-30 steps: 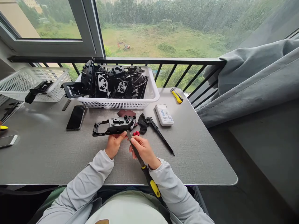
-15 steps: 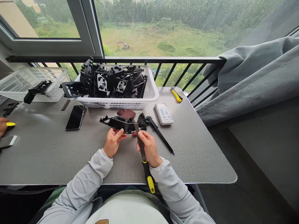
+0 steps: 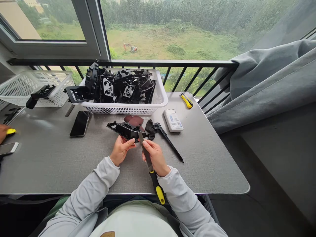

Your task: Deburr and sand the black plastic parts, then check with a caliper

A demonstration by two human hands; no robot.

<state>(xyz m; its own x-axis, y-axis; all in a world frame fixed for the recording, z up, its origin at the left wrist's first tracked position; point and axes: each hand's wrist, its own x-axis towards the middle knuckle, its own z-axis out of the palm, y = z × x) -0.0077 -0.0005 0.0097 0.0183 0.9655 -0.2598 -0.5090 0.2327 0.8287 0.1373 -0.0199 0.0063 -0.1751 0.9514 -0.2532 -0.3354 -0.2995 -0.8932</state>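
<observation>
Left hand [image 3: 120, 150] curling around black plastic part [image 3: 125, 130], mid-frame over the worktop [image 3: 49, 164]; right hand [image 3: 154, 155] pinching yellow-handled file [image 3: 150, 166], its tip sitting at the part's near edge.

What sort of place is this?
Likely an upper-floor apartment used as a workshop: a black metal balcony railing, a grey fabric curtain, and a white plastic basket of black plastic parts.

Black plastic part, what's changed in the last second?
The black plastic part turned in the left hand, its long frame end swinging away. The flat file in the right hand shifted to the part's edge. A co-worker's hand came in far left. The white basket, phone and caliper stayed.
</observation>
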